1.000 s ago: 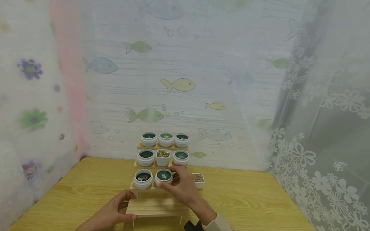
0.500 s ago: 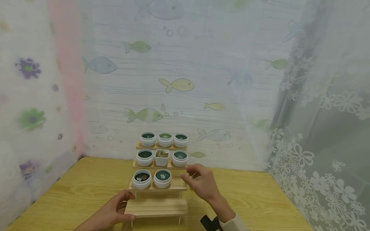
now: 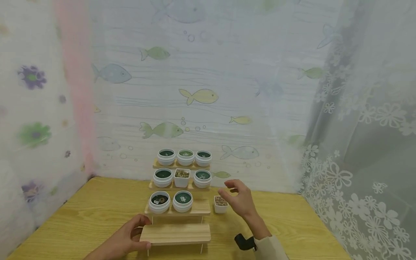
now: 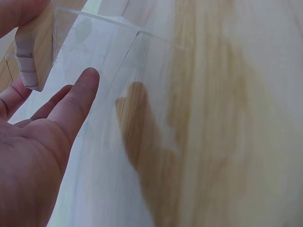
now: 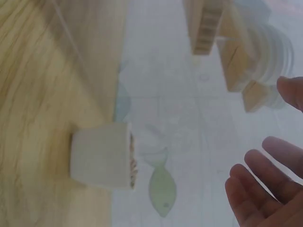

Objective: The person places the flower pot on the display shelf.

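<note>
A tiered stand with wooden shelves (image 3: 177,234) on clear supports stands on the table. My left hand (image 3: 121,236) holds the left end of its lowest shelf, thumb at the front and fingers behind; the left wrist view shows the wooden shelf end (image 4: 35,47) between them. My right hand (image 3: 242,200) hangs in the air right of the stand, fingers loosely bent and holding nothing. Nearest to it is a square white cup of grains (image 3: 221,206) on the table. On the second-lowest shelf sit a bowl with dark contents (image 3: 159,201) and a green-filled bowl (image 3: 182,200), both white and round.
Several white round bowls (image 3: 185,157) line the top shelf. Another square cup (image 3: 182,177) stands between two bowls on the shelf below. A fish-patterned curtain (image 3: 260,108) hangs behind the wood-grain table (image 3: 276,224). A black wrist device (image 3: 244,242) shows by the right sleeve.
My right hand has let go of the green-filled bowl on the second-lowest shelf and moved right, past the square cup of grains. My left hand stays on the stand.
</note>
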### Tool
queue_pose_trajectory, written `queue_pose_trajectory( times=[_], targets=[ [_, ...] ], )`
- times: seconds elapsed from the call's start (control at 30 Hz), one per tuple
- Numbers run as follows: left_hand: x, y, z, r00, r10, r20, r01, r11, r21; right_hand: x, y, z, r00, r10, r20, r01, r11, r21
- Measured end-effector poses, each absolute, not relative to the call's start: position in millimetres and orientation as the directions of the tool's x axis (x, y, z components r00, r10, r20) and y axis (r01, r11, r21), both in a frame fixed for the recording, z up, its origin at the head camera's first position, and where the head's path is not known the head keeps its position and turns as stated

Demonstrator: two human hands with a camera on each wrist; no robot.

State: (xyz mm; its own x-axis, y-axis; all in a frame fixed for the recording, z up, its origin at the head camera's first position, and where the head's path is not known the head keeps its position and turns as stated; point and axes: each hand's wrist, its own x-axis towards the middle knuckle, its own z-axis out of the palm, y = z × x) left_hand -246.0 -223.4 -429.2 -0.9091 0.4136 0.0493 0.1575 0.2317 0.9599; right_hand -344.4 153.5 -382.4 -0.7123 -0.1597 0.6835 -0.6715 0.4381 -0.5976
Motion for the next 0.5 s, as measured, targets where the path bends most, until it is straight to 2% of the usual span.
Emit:
queue_pose_trajectory(
  times=[0.2,0.5],
  targets=[
    [-247,-223,-431,-0.909,0.413,0.050,0.155,0.227,0.961,-355,158,-396,-0.817,-0.174,0.550,-0.561,0.461,-0.688],
    [-246,-223,-430,-0.915,0.402,0.043,0.160,0.262,0.952,-365,159,-411,-0.881,-0.184,0.437,-0.465,0.506,-0.726]
  ],
)
